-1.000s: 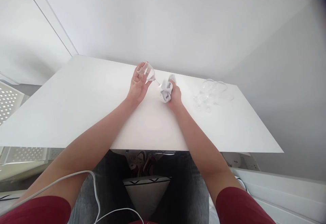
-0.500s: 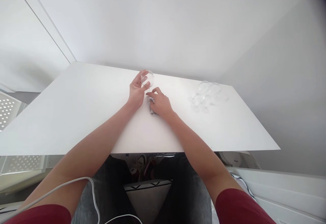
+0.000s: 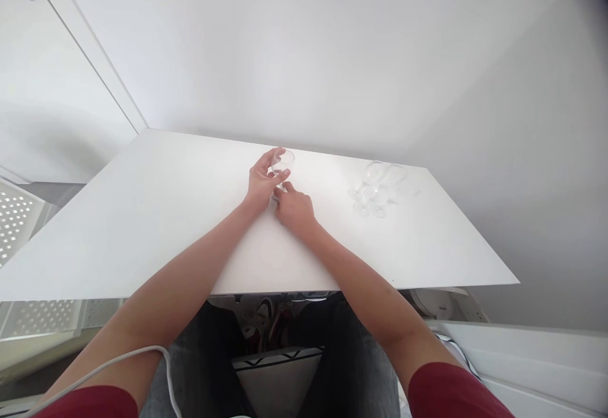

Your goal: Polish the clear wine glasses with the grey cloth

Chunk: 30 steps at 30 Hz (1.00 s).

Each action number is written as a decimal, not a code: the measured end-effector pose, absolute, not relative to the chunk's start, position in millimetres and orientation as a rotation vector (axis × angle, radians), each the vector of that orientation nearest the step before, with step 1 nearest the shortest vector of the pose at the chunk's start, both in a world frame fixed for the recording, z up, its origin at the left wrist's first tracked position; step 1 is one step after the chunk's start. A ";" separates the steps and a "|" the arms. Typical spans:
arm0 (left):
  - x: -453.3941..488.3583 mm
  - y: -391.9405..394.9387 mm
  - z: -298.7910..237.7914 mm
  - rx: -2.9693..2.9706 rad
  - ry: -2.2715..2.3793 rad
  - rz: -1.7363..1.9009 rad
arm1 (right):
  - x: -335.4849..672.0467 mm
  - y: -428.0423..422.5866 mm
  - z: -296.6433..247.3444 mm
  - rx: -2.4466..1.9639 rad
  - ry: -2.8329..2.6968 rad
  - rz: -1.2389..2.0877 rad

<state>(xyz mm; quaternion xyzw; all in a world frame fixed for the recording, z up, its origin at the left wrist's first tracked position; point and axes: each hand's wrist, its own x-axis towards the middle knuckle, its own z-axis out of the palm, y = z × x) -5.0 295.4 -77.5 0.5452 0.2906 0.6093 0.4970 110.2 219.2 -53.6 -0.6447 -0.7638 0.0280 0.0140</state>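
My left hand (image 3: 263,183) is wrapped round the bowl of a clear stemmed glass (image 3: 284,163), thumb on the near side, near the back edge of the table. Just below the bowl, my right hand (image 3: 294,208) is closed at the glass's stem. A crumpled pale cloth is in its fingers, now almost wholly hidden by them. To the right, several clear stemmed glasses (image 3: 377,183) lie close together on the white table (image 3: 180,215); their outlines are faint against it.
A white wall (image 3: 304,50) rises right behind the table. A white cable (image 3: 114,362) crosses my left forearm. Below the table's front edge are my legs and some shoes (image 3: 266,326). Perforated white panels (image 3: 42,318) stand at the left.
My right hand has closed up against the stem under the bowl, and the cloth that showed beneath it is now mostly covered. The view has tilted slightly upward.
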 end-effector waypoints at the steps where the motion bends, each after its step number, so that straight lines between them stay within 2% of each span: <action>1: -5.5 295.8 -78.4 1.334 0.698 1.463 | 109.7 217.8 -53.2 -2.014 -2.374 0.084; 9: -7.2 298.9 -83.7 1.329 0.655 1.408 | 141.3 174.9 -63.2 -2.086 -2.291 0.068; 16: -6.7 297.1 -75.9 1.303 0.764 1.321 | 247.5 88.2 -73.9 -2.303 -2.047 0.141; 19: -9.0 295.4 -74.7 1.337 0.741 1.177 | 298.8 61.5 -75.9 -2.422 -1.914 0.122; 25: -9.8 285.7 -73.5 1.643 0.842 0.808 | 350.5 51.3 -84.5 -2.535 -1.627 0.033; 30: -8.1 281.8 -70.8 1.721 0.900 0.749 | 348.6 56.2 -84.2 -2.516 -1.624 0.064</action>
